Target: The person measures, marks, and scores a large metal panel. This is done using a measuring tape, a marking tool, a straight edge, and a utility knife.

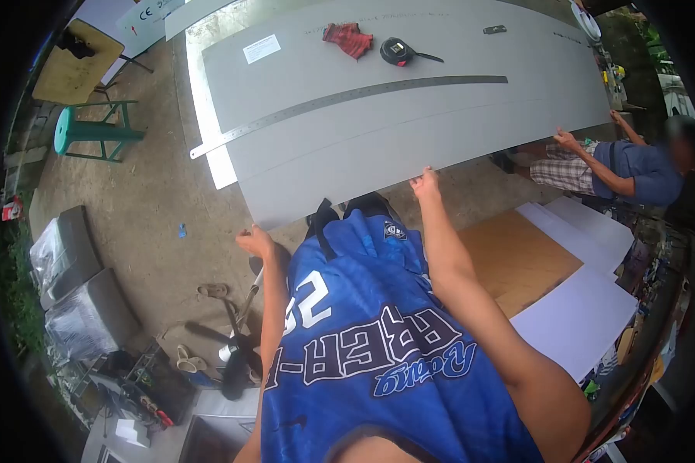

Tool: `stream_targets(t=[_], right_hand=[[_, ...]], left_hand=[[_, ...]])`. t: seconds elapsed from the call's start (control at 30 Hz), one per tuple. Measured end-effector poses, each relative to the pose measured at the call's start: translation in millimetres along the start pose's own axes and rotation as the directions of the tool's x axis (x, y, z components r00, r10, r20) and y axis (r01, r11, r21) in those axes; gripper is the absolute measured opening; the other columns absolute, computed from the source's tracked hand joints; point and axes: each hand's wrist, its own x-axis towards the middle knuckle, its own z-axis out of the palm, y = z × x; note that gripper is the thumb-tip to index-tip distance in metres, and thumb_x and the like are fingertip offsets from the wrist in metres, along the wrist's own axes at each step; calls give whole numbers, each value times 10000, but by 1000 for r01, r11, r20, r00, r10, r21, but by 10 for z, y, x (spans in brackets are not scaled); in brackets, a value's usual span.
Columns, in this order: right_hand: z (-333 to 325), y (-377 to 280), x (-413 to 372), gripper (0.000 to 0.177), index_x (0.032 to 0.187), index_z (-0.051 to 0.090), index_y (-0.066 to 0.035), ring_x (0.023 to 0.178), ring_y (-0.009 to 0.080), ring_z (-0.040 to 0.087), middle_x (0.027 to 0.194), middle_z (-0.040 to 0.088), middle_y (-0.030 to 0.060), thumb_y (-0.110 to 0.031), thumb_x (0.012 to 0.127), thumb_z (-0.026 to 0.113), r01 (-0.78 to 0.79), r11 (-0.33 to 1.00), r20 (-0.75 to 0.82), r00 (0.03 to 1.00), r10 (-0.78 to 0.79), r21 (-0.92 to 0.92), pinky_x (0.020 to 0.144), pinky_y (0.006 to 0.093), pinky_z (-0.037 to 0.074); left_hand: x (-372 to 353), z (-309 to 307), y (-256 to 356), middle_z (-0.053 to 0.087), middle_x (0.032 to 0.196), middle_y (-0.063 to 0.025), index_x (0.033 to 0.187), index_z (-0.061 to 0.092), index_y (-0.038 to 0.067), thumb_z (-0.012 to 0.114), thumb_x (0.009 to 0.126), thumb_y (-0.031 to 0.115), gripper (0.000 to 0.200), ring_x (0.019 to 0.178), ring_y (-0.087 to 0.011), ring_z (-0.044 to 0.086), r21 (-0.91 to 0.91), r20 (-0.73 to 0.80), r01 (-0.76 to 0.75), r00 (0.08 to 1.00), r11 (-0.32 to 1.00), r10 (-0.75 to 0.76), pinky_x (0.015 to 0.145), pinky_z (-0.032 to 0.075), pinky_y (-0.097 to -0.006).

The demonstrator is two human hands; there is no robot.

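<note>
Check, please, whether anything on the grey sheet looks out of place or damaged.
No damage visible. Slightly untidy: the metal ruler pokes past the left edge of the grey sheet, and a red cloth lies crumpled beside the tape measure.

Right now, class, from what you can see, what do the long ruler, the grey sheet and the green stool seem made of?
Long ruler: probably steel, satin finish; silvery grey with fine markings.
Grey sheet: smooth, matte, perhaps plastic or fibre board; its even surface leaves it open.
Green stool: probably moulded plastic, slightly glossy; uniform colour, rounded seat.
</note>
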Motion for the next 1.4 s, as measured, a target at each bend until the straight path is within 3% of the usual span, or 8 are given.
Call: stream_targets(t=[0.2, 0.43, 0.5, 0.7, 0.97, 1.17, 1.3, 1.4], right_hand=[[261, 70, -168, 497, 1431, 390, -49, 1265, 309, 519, 1429, 482, 130, -371, 1054, 349, 81, 995, -236, 969, -65, 55, 1049, 478, 451], [905, 121, -765, 744, 1440, 415, -1, 1231, 313, 552, 1435, 490, 159, -590, 1012, 263, 116, 981, -448, 893, -36, 153, 1057, 401, 475], [926, 157, -761, 776, 1436, 431, -4, 1217, 320, 565, 1407, 516, 178, -617, 1004, 235, 116, 986, -572, 820, -28, 118, 1059, 399, 474], [912, 323, -515, 817, 1417, 468, -3, 1192, 344, 581, 1370, 549, 197, -645, 987, 205, 21, 999, -769, 638, -46, -42, 1063, 418, 467], [1112, 118, -964, 858, 1306, 566, 17, 1161, 347, 598, 1310, 597, 175, -677, 961, 196, -115, 993, -829, 551, 95, 38, 1008, 450, 496], [1140, 115, -936, 821, 1366, 515, 29, 1284, 312, 512, 1457, 485, 150, -632, 983, 214, -96, 991, -805, 578, 134, 96, 1092, 408, 419], [1326, 29, -1113, 734, 1415, 503, -87, 1298, 289, 497, 1475, 480, 86, -620, 978, 248, -39, 983, -802, 572, 171, 182, 1093, 379, 413], [1167, 189, -926, 844, 1296, 554, 53, 1195, 347, 575, 1352, 557, 183, -634, 975, 184, -100, 995, -863, 502, 58, 8, 1011, 450, 505]], left_hand=[[200, 131, 876, 461, 1329, -277, 1334, 414, -101, 625, 904, 155, 544, 1257, -413, 450, 165, -86, -579, 798, 798, 597, 1069, 353, -472], [841, 933, 1681, 377, 1452, -294, 1401, 378, -103, 500, 991, 373, 639, 1355, -436, 368, 180, 100, -764, 641, 620, 761, 1125, 323, -458], [964, 1125, 1770, 308, 1503, -287, 1450, 311, -85, 429, 1005, 444, 701, 1420, -431, 267, 224, 224, -710, 704, 668, 674, 1147, 240, -558], [778, 1347, 1779, 150, 1594, -226, 1526, 159, -30, 322, 1005, 486, 752, 1501, -370, 80, 536, 208, -591, 784, 603, 585, 1183, 83, -592], [624, 1129, 1806, 193, 1600, -169, 1539, 188, 23, 351, 986, 495, 745, 1507, -302, 107, 562, 164, -533, 821, 632, 546, 1195, 91, -556], [683, 1214, 1775, 236, 1592, -155, 1530, 237, 66, 350, 992, 538, 725, 1494, -289, 162, 607, 133, -530, 803, 593, 581, 1158, 151, -557], [737, 1178, 1773, 230, 1600, -131, 1539, 224, 86, 350, 991, 542, 725, 1495, -283, 159, 639, 139, -512, 811, 574, 569, 1156, 151, -569], [710, 1172, 1789, 222, 1601, -123, 1545, 207, 83, 350, 992, 533, 727, 1494, -282, 157, 635, 142, -505, 821, 585, 554, 1161, 147, -569]])
